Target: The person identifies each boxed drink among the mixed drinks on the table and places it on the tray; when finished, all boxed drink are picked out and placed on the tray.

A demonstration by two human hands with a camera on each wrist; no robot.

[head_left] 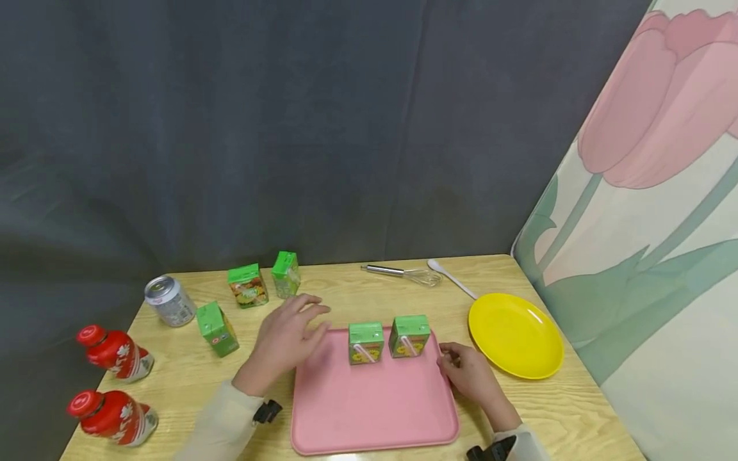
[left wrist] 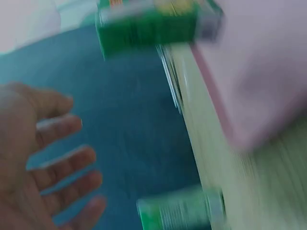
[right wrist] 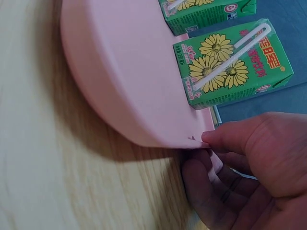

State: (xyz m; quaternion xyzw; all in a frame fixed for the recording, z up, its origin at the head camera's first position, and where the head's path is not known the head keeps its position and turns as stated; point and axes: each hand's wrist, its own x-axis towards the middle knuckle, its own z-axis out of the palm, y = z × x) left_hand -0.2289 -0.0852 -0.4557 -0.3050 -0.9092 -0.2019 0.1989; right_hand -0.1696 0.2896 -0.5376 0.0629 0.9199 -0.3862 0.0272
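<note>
A pink tray [head_left: 375, 403] lies on the table with two green drink cartons, a left one [head_left: 366, 343] and a right one [head_left: 409, 337], standing side by side along its far edge. Each carton has a white straw on its front. My right hand [head_left: 469, 374] pinches the tray's right rim between thumb and fingers, seen close in the right wrist view [right wrist: 240, 167]. Over the tray's far left corner hovers my left hand [head_left: 291, 333], its fingers spread and holding nothing. The left wrist view is blurred, but the left hand's fingers [left wrist: 67, 167] show apart from any carton.
Left of the tray stand three more green cartons [head_left: 217, 329] [head_left: 248, 286] [head_left: 286, 274], a silver can [head_left: 170, 301] and two red bottles [head_left: 118, 353] [head_left: 115, 418]. A whisk [head_left: 403, 274], a white spoon [head_left: 452, 278] and a yellow plate [head_left: 516, 336] lie behind and to the right.
</note>
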